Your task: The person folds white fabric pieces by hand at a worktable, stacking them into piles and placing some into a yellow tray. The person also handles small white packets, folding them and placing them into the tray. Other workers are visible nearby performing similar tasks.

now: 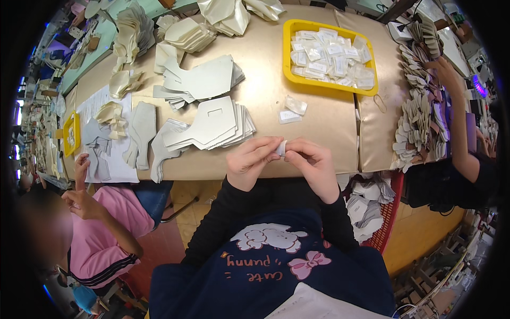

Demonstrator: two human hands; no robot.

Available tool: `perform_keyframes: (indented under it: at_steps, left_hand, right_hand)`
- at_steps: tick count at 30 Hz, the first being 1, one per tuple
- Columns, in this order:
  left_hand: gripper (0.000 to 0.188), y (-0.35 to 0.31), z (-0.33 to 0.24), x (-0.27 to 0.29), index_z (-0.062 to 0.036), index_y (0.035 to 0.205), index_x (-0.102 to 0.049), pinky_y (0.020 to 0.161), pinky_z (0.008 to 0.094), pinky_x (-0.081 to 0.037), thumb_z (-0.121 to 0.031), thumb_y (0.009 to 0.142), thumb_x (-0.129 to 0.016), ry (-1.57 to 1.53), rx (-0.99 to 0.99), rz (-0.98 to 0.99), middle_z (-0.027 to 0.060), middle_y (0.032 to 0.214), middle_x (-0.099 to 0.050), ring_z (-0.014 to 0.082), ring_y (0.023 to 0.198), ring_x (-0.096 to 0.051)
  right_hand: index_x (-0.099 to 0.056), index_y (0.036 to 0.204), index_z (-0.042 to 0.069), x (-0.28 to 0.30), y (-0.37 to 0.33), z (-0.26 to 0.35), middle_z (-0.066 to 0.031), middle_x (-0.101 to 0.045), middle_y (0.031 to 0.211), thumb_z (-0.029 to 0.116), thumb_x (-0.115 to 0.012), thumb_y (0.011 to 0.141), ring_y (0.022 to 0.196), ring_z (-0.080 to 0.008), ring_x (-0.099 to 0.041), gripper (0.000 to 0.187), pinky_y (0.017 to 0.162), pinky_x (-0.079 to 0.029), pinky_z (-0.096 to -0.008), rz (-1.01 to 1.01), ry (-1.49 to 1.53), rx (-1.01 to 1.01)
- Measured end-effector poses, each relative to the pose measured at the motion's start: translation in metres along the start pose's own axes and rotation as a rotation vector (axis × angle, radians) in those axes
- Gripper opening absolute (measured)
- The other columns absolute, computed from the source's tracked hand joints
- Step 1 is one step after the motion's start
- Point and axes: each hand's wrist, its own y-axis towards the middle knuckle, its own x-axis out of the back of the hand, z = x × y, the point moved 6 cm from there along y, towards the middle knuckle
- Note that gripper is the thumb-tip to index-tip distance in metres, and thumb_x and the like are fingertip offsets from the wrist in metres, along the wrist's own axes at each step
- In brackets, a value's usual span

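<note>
A small white piece [281,148], perhaps a label, is pinched between the fingertips of my left hand [248,161] and my right hand [314,166]. Both hands meet just over the near edge of the tan padded table [329,138]. Beyond them lie a small clear packet [296,105] and, touching it, a white printed label [289,117]. Farther off, a yellow tray [287,53] is filled with similar clear packets [332,53] with white labels. Left of my hands, stacks of off-white cut pieces [212,125] reach close to my left hand.
More cut pieces [199,77] are stacked farther back. At left, grey pieces [141,133] rest on paper beside a small yellow tray [71,133]. A co-worker in pink [114,228] sits at left; another person's arm [458,101] reaches over bundled pieces [417,119]. A red basket [387,218] stands below.
</note>
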Motion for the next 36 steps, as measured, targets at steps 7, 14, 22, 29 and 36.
perform_keyframes:
  at_steps: [7,14,22,29,36]
  left_hand:
    - [0.033,0.0,0.0,-0.002,0.0005,0.109,-0.072,0.077,0.0268,-0.055,0.009,0.077,-0.073,-0.032,0.068,0.037,0.014,0.108,-0.07,0.0205,0.093,-0.068]
    - [0.038,-0.001,0.0,-0.003,-0.0032,0.109,-0.074,0.077,0.0277,-0.056,0.012,0.075,-0.072,0.011,0.012,0.049,0.0137,0.107,-0.07,0.0212,0.094,-0.067]
    - [0.043,0.0,-0.003,-0.006,-0.0063,0.109,-0.075,0.079,0.0293,-0.057,0.013,0.07,-0.073,0.08,-0.074,0.035,0.0143,0.108,-0.069,0.0253,0.097,-0.067]
    - [0.033,-0.01,0.016,-0.018,-0.0004,0.107,-0.074,0.08,0.0286,-0.056,0.014,0.078,-0.07,-0.245,0.301,0.012,0.0147,0.114,-0.068,0.0206,0.096,-0.065]
    - [0.016,-0.021,0.028,-0.018,0.0078,0.103,-0.071,0.08,0.0263,-0.055,0.002,0.088,-0.067,-0.575,0.592,-0.03,0.014,0.101,-0.071,0.016,0.089,-0.067]
  right_hand:
    - [-0.069,0.092,-0.004,0.007,-0.004,0.004,-0.0061,-0.067,0.085,0.004,-0.066,0.088,0.079,-0.0121,-0.059,0.009,0.075,-0.046,-0.0253,0.005,-0.017,-0.038]
    - [-0.069,0.089,-0.004,0.006,-0.001,0.01,-0.0073,-0.068,0.082,0.004,-0.067,0.087,0.075,-0.0128,-0.059,0.009,0.072,-0.047,-0.0259,-0.017,-0.074,-0.026]
    - [-0.067,0.087,-0.005,0.008,-0.003,0.005,-0.0068,-0.066,0.079,0.005,-0.067,0.087,0.074,-0.0125,-0.058,0.01,0.071,-0.047,-0.0257,-0.055,-0.094,-0.041]
    - [-0.066,0.086,-0.004,0.008,-0.004,-0.006,-0.007,-0.065,0.079,0.003,-0.065,0.086,0.074,-0.0129,-0.058,0.007,0.071,-0.046,-0.0259,-0.107,-0.022,-0.035]
    - [-0.065,0.081,-0.002,0.002,-0.005,0.011,-0.0113,-0.064,0.078,0.0,-0.067,0.078,0.074,-0.0239,-0.061,0.004,0.066,-0.049,-0.0329,-0.206,-0.326,0.23]
